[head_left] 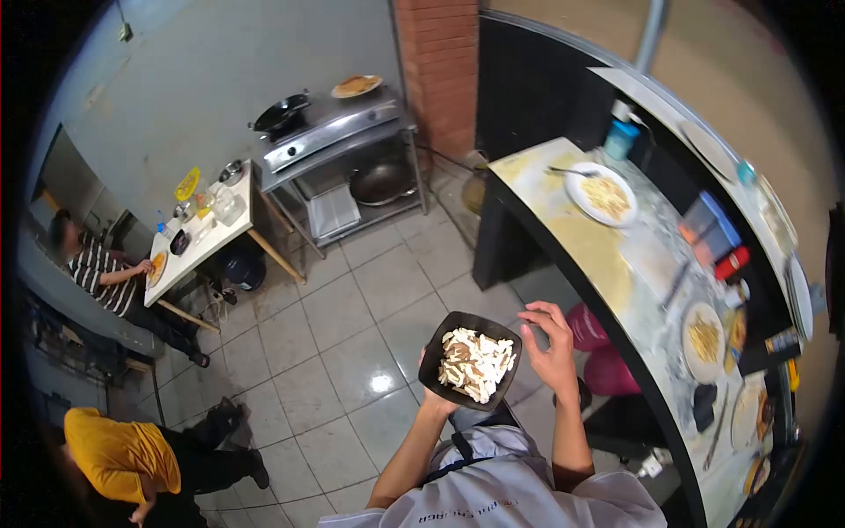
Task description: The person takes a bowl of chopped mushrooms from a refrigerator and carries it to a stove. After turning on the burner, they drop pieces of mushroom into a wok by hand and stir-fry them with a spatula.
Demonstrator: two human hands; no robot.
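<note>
Figure 1. Head view, looking down over my own chest and arms toward a tiled floor (352, 334).

(a) Left hand (433, 398): grip closed under and around a black square bowl (440, 339), which it carries alone at chest height above the floor, well apart from any tabletop. The bowl sits roughly level and holds a heap of pale, sliced strips (475, 363), white and light brown; I cannot tell what the food is.

(b) Right hand (550, 348): grip open and holding nothing, fingers curled loosely just beside the bowl's right edge, not clearly touching it.

(c) Curved tabletop (590, 246) on my right: it carries 1 white plate (606, 195) of pale food with a utensil at its rim, a blue bottle (620, 136) beyond it, a second plate (704, 339) nearer me, and small containers, among them a red bottle (732, 262).

(d) Background: a steel stove (330, 132) with a dark wok (282, 113), and a white table (207, 238) at which a seated person in a striped shirt (101, 273) is occupied; a second person in a yellow shirt (119, 453) is at lower left.

Reading: I judge the step in hand to be carrying the filled bowl. The next move would call for a level bowl and a bare patch of tabletop; the free right hand is placed to steady the rim.
</note>
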